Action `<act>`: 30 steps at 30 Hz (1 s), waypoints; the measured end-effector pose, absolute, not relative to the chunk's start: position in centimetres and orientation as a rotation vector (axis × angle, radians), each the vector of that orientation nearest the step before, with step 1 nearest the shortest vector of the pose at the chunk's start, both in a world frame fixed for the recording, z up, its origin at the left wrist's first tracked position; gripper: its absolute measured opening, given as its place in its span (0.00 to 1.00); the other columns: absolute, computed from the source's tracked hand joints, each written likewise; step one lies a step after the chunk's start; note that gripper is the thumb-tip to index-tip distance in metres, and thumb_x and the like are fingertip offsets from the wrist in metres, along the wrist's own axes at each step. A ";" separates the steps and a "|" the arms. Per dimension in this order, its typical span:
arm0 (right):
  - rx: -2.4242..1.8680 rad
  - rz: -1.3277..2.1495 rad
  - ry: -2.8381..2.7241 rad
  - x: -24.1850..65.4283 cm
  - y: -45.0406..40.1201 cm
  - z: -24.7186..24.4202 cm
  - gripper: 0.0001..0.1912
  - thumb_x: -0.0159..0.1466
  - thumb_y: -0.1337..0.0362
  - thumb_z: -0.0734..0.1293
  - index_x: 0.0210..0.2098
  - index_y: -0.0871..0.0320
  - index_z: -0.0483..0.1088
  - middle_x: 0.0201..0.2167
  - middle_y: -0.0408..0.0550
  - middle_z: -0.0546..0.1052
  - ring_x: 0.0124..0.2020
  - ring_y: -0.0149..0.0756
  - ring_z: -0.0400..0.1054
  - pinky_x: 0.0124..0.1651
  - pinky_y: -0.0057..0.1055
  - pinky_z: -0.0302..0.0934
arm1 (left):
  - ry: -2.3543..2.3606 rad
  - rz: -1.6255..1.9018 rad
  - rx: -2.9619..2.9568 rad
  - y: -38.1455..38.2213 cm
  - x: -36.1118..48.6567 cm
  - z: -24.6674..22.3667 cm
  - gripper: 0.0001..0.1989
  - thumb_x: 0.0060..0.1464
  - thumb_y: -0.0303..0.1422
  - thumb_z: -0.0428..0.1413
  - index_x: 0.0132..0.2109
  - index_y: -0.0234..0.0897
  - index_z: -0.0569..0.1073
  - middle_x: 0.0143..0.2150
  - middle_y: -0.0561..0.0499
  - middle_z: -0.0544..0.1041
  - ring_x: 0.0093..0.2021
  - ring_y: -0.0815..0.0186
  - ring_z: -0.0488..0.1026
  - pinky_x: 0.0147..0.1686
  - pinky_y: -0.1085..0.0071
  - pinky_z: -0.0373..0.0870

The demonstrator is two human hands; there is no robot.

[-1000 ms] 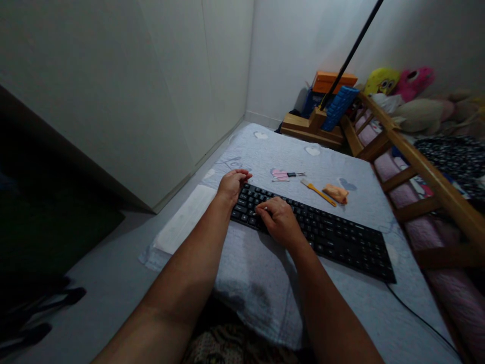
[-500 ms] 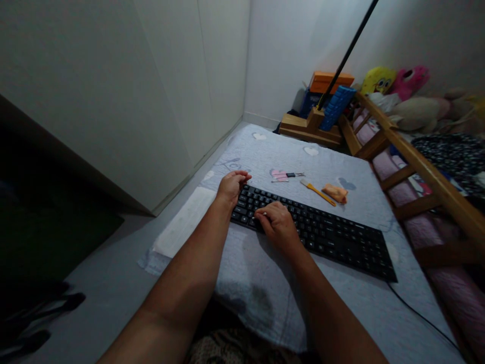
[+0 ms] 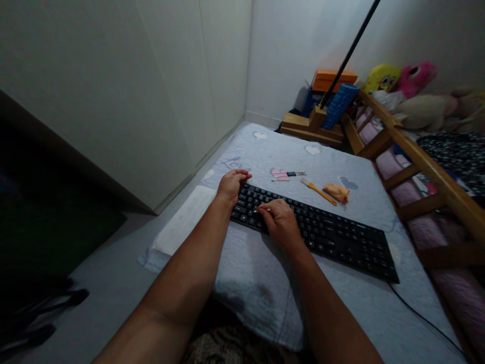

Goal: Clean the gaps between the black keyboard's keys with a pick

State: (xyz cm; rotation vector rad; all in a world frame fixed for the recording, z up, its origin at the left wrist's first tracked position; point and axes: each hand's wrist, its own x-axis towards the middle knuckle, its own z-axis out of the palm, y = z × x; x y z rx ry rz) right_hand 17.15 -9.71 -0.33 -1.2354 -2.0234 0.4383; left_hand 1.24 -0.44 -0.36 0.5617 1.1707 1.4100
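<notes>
A black keyboard (image 3: 337, 230) lies aslant on a light blue cloth with heart prints. At its far left corner is my left hand (image 3: 230, 186), fingers bent together around the corner; the thumb's contact is partly hidden. My right hand (image 3: 281, 217) is over the left half of the keys, thumb and fingers pinched on a thin cotton swab (image 3: 257, 211). The white tip of the swab points left, close above the lower key rows. Behind the keyboard lie a yellow-handled brush (image 3: 321, 193), a crumpled orange cloth (image 3: 336, 192) and a black-handled metal tool (image 3: 295, 174).
A folded white cloth (image 3: 184, 220) lies left of the keyboard. The keyboard's cable (image 3: 424, 316) trails to the lower right. A pale cabinet (image 3: 166, 101) borders the left side, and a wooden rail (image 3: 428, 156) the right. A black pole (image 3: 350, 53) rises from a wooden base.
My right hand has shifted slightly to the right with the swab, and more of the swab shows. The left hand stays at the keyboard's corner. The view has moved a little.
</notes>
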 end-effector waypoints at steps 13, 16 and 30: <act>-1.296 0.462 -1.963 18.2 -10.1 0.0 0.09 0.66 0.69 0.65 0.34 0.56 0.77 0.33 0.50 0.80 0.40 0.43 0.71 0.46 0.40 0.62 | 1.181 1.410 0.560 -0.5 1.4 -0.3 0.09 0.42 0.20 0.53 0.29 0.35 0.73 0.28 0.51 0.77 0.31 0.68 0.73 0.39 0.71 0.68; -1.300 0.454 -1.968 18.1 -10.1 0.0 0.09 0.66 0.69 0.65 0.33 0.56 0.77 0.33 0.50 0.80 0.41 0.43 0.71 0.46 0.39 0.62 | 1.179 1.413 0.557 -0.5 1.4 -0.3 0.08 0.42 0.19 0.53 0.29 0.35 0.73 0.28 0.51 0.77 0.31 0.69 0.73 0.40 0.72 0.68; -1.262 0.446 -2.004 17.8 -9.9 -0.4 0.08 0.66 0.69 0.66 0.35 0.56 0.79 0.34 0.50 0.81 0.41 0.43 0.70 0.47 0.40 0.62 | 1.181 1.429 0.579 -0.5 1.5 -0.3 0.08 0.41 0.19 0.53 0.28 0.35 0.72 0.27 0.51 0.77 0.33 0.69 0.74 0.43 0.71 0.68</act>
